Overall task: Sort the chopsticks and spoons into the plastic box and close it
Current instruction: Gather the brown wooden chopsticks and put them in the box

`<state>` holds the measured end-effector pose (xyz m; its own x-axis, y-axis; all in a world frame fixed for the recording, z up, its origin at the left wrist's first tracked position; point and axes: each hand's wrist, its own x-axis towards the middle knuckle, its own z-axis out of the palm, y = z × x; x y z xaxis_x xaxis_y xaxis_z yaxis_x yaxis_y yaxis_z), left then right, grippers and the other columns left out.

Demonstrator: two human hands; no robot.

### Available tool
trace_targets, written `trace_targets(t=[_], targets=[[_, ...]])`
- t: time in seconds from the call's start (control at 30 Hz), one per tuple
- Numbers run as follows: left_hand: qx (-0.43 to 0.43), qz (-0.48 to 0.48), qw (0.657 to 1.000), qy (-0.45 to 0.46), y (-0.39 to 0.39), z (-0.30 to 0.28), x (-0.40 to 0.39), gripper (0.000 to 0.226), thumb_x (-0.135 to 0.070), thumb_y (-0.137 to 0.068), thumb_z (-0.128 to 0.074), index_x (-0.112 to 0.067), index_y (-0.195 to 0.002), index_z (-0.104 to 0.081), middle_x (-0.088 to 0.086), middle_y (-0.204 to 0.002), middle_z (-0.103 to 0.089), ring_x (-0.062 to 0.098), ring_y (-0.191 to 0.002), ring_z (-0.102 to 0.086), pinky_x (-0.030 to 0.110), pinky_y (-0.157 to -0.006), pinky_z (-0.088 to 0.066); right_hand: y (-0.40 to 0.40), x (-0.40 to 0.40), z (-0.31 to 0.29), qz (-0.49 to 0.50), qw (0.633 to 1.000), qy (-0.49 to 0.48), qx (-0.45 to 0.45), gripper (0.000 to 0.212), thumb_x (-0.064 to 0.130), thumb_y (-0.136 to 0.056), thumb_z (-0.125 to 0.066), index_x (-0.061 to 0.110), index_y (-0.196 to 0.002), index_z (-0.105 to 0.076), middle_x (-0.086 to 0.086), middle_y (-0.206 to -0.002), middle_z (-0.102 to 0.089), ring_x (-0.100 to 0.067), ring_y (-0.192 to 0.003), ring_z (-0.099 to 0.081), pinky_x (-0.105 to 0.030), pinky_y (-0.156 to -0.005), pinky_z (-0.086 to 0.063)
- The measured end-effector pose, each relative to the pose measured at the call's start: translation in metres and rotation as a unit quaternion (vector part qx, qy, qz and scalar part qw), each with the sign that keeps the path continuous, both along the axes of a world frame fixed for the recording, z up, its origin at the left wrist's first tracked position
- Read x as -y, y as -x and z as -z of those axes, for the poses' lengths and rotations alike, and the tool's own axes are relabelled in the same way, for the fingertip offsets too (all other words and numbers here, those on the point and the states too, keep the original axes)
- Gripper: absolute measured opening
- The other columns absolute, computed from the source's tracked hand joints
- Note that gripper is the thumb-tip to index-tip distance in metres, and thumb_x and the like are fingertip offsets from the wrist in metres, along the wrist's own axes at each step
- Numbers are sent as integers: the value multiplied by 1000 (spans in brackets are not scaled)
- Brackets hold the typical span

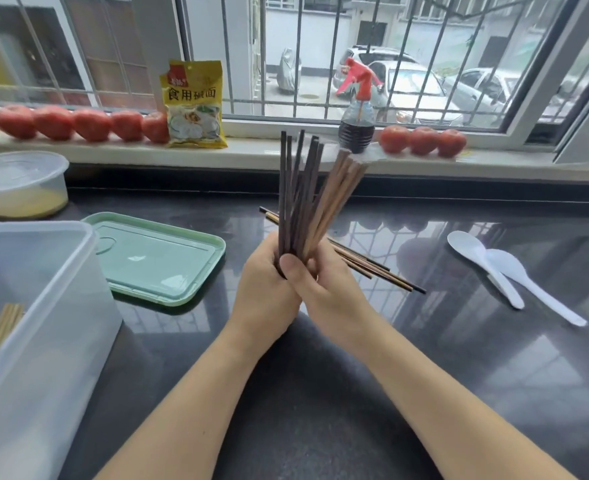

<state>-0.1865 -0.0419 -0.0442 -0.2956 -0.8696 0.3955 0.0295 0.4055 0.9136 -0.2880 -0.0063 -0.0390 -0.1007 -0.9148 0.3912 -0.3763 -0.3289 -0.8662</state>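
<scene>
**A:** Right, where's the bundle?

**B:** Centre of the frame. I've got my left hand (pixel 269 275) and right hand (pixel 324 285) both curled tight round the lower ends of the bundle of dark brown wooden chopsticks (pixel 307 195), clamped on them together. Long axis stands nearly upright, tips fanning toward the window.

**A:** And the box?

**B:** The clear, tall plastic box (pixel 33 306) sits at the lower left of the frame, open at the top, so it lies left of the grip; my left hand is nearer. A few pale wooden sticks (pixel 0 330) already lie inside it. Its mint-green rectangular lid (pixel 158 258) lies flat between box and hands.

**A:** What's left out?

**B:** More dark chopsticks (pixel 372 268) on the black counter (pixel 459 375) just behind my right hand, and two white plastic spoons (pixel 507 275) at the right, well apart from the box.
</scene>
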Motion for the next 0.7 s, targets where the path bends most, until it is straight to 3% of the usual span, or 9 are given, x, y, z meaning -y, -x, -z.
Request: trace_targets(t=[0.13,0.27,0.43,0.57,0.7], targets=[[-3,9,999,33,0,1,-3,22,5,-92,-61,-16,-86,-59,-9,-72,-61,5,-68,-58,21,-62,-47,-4,-5,-8,-6,999,7,-49,20,24,-104,-51,28,-122,-57,14,-112,-61,-3,-110,-58,-12,-89,-42],[-102,-73,992,18,-5,4,5,24,-8,-96,-68,-30,-88,-62,-5,-72,-66,12,-65,-66,25,-62,-52,5,-5,-1,30,998,-9,-60,45,37,-105,-49,26,-148,-43,14,-135,-55,1,-124,-52,-28,-105,-46],[-28,-122,992,-12,-10,32,27,14,-20,-96,-67,-18,-87,-57,13,-68,-60,20,-59,-60,42,-64,-52,38,13,21,203,962,-65,-173,29,20,-100,-56,19,-128,-62,7,-116,-64,-6,-107,-57,-30,-98,-49],[-57,-169,983,-47,-13,34,30,16,-28,-96,-66,-27,-84,-56,0,-64,-57,20,-58,-60,52,-69,-57,73,16,23,296,921,-122,-223,26,10,-98,-51,12,-115,-70,-4,-113,-66,-22,-109,-57,-27,-90,-41],[-115,-202,968,-93,-12,33,34,17,-23,-99,-64,-23,-87,-51,-8,-56,-52,21,-53,-54,45,-61,-52,88,31,26,291,893,-153,-307,34,11,-98,-50,11,-129,-64,-10,-130,-61,-30,-121,-50,-39,-107,-37]])
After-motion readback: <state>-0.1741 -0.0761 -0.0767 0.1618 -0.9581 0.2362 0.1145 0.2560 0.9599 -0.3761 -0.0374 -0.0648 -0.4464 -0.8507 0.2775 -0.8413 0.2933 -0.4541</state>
